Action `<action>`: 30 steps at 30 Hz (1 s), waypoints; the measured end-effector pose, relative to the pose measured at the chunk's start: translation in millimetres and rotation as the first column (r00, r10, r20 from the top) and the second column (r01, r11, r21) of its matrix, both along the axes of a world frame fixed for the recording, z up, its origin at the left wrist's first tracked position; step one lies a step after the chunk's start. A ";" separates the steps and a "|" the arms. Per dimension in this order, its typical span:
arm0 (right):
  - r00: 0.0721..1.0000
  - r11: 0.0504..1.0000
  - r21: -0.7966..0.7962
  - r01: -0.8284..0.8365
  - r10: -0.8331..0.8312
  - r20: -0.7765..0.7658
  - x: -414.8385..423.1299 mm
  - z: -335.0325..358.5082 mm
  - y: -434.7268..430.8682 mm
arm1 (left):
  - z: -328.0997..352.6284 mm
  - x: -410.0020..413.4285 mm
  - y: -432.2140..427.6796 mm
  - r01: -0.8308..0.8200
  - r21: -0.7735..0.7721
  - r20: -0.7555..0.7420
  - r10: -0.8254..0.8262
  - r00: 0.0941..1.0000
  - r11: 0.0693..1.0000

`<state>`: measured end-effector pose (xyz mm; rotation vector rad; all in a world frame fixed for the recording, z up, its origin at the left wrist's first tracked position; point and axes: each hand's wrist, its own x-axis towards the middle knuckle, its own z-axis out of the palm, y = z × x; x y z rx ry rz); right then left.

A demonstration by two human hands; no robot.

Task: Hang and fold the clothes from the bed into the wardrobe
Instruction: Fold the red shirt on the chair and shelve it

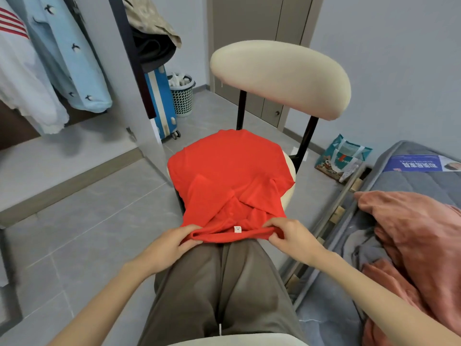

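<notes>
In the head view, the red shirt lies part-folded on the chair seat just ahead of both hands. The left hand and right hand each pinch an end of its near, rolled edge, either side of the white label. It looks thin, light and limp, so it would likely sag unless held at both ends. Far beyond the left hand a perforated basket holds white items I cannot identify, and beyond the right hand stands a printed bag, contents hidden.
</notes>
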<state>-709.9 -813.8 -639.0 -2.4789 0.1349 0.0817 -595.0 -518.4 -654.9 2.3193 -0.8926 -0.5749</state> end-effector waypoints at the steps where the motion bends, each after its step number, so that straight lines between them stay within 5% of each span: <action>1: 1.000 0.999 0.021 0.024 -0.024 0.008 1.2 5.1 -2.3 | 2.3 2.2 -2.3 -0.030 -0.045 -0.029 0.029 0.999 0.999; 7: 0.999 0.996 0.083 0.045 -0.043 -0.019 38.9 36.9 -17.8 | 25.6 41.1 -27.2 -0.191 -0.218 -0.077 0.179 0.981 0.957; 15: 0.995 0.967 -0.252 -0.031 0.007 -0.095 147.2 49.8 -55.0 | 40.8 129.6 -81.2 -0.288 -0.170 0.104 0.308 0.946 0.942; 19: 0.968 0.880 -0.420 0.221 -0.148 0.200 184.1 41.1 -53.1 | 33.8 152.5 -106.3 -0.497 -0.197 0.304 0.535 0.789 0.845; 22: 0.950 0.887 -0.393 0.242 -0.135 0.282 187.4 16.6 -38.5 | 19.1 142.7 -120.1 -0.427 -0.261 0.407 0.499 0.765 0.866; 26: 0.998 0.904 -0.425 -0.035 0.013 -0.054 162.1 -37.8 -17.1 | -29.3 106.5 -132.4 -0.188 0.143 0.411 0.115 0.904 0.972; 30: 0.961 0.879 -0.474 -0.061 -0.076 -0.265 137.7 -66.4 -35.9 | -64.2 99.9 -117.7 -0.174 0.402 0.256 0.072 0.964 0.899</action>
